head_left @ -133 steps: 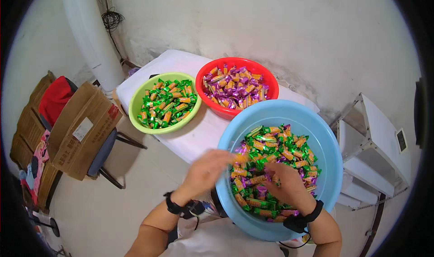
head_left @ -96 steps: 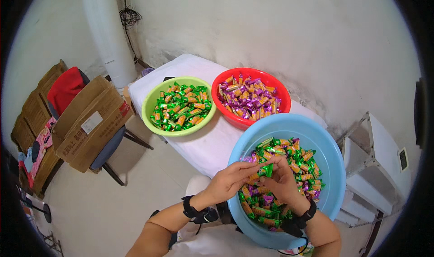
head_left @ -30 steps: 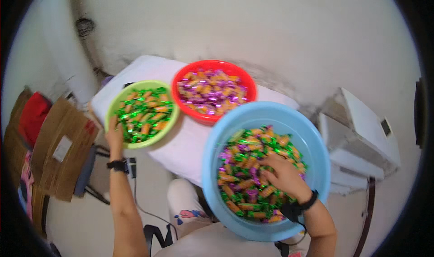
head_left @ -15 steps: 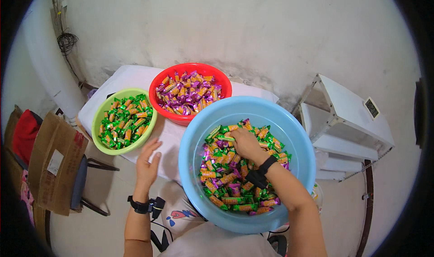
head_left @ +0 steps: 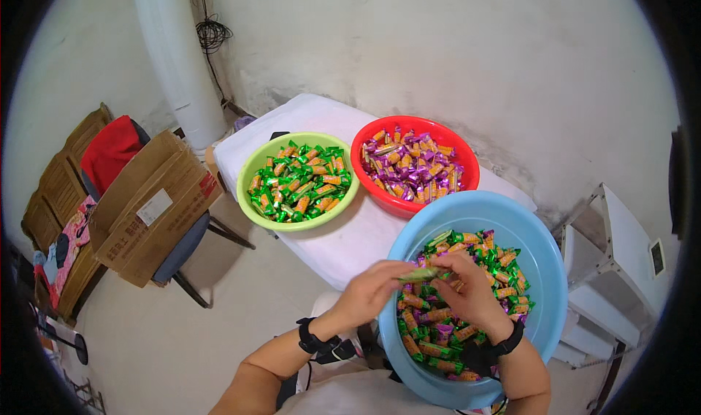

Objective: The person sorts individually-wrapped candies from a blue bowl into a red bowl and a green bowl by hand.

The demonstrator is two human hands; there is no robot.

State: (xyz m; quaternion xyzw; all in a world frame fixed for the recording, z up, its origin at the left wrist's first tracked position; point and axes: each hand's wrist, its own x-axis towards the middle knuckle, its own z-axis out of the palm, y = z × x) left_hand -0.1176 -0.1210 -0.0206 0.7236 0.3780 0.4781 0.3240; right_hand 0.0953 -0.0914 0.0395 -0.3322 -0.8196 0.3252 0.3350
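A green-wrapped candy (head_left: pixel 419 275) is held above the left rim of the large blue basin (head_left: pixel 549 269). My left hand (head_left: pixel 365 292) is closed on one end of it, and my right hand (head_left: pixel 471 292) pinches the other end. Below them, the basin holds a mix of green-wrapped and purple-wrapped candies (head_left: pixel 442 334). Beyond my left hand, a light green basin (head_left: pixel 247 204) contains only green-wrapped candies (head_left: pixel 299 185). To its right, purple-wrapped candies (head_left: pixel 412 163) fill a red basin (head_left: pixel 473 168).
The green and red basins stand on a white-covered table (head_left: pixel 314 250) against the wall. At left are a cardboard box (head_left: pixel 164 203) on a chair (head_left: pixel 193 287) and a wooden bench (head_left: pixel 55 188). A white shelf rack (head_left: pixel 621 261) stands at right.
My right hand has risen out of the basin with a green-wrapped candy. My left hand has moved right to meet it and grips it too. The view has turned left.
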